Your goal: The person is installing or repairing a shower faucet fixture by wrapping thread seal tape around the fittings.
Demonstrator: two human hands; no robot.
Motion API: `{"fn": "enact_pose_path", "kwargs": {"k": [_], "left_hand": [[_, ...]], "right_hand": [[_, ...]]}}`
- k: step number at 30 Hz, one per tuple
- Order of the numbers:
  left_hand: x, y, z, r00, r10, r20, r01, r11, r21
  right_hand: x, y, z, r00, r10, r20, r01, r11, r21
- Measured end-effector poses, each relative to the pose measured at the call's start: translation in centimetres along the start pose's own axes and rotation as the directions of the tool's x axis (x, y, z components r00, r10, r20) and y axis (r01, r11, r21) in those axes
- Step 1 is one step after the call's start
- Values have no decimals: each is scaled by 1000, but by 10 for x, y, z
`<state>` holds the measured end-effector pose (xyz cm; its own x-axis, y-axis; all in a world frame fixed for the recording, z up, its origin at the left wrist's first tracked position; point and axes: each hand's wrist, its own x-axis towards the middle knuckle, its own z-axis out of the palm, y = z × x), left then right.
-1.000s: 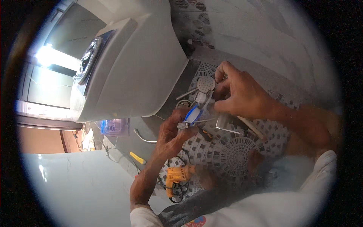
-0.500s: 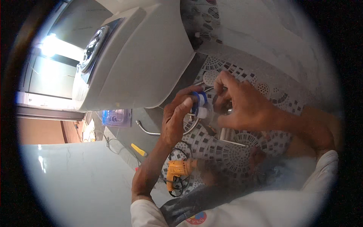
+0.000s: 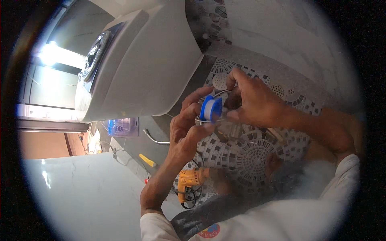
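My left hand [image 3: 186, 128] is closed round a blue spool [image 3: 211, 110] of white tape, held upright beside a thin metal piece. My right hand [image 3: 257, 102] faces it from the right, fingers curled and pinched near the spool; what they grip is mostly hidden. Just above both hands lies a round perforated shower head [image 3: 220, 80] on the patterned tile floor [image 3: 253, 152]. A curved metal pipe [image 3: 155, 140] rests left of my left wrist, and other pieces lie blurred beneath my hands.
A pale basin body [image 3: 148, 60] stands upper left. A clear blister pack [image 3: 122, 126], a yellow-handled tool [image 3: 147, 160] and an orange drill [image 3: 192, 180] with cable lie on the floor. A drain grate [image 3: 277, 91] sits near the right wall [image 3: 289, 36]. A white panel [image 3: 80, 188] fills the lower left.
The blue spool has turned in my left hand. My right hand dropped, then rose slightly toward the spool. The view shifted a little, uncovering the drain grate at the right.
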<state>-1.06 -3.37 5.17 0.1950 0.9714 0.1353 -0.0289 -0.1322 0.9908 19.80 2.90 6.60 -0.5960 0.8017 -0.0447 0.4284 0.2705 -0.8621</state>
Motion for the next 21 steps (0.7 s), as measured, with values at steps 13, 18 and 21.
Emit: {"fn": "enact_pose_path", "kwargs": {"k": [13,18,21], "left_hand": [[-1,2,-16,993,-9,122,-49,884,465],[3,-8,-22,980,52,193,-143,860,490],[4,-14,-30,955,122,271,-268,748,607]], "right_hand": [[-12,-15,-16,997,16,-73,-12,998,61],[-14,-14,-15,996,-53,-68,57,997,57],[-15,-16,-12,990,-119,-75,121,993,15]]}}
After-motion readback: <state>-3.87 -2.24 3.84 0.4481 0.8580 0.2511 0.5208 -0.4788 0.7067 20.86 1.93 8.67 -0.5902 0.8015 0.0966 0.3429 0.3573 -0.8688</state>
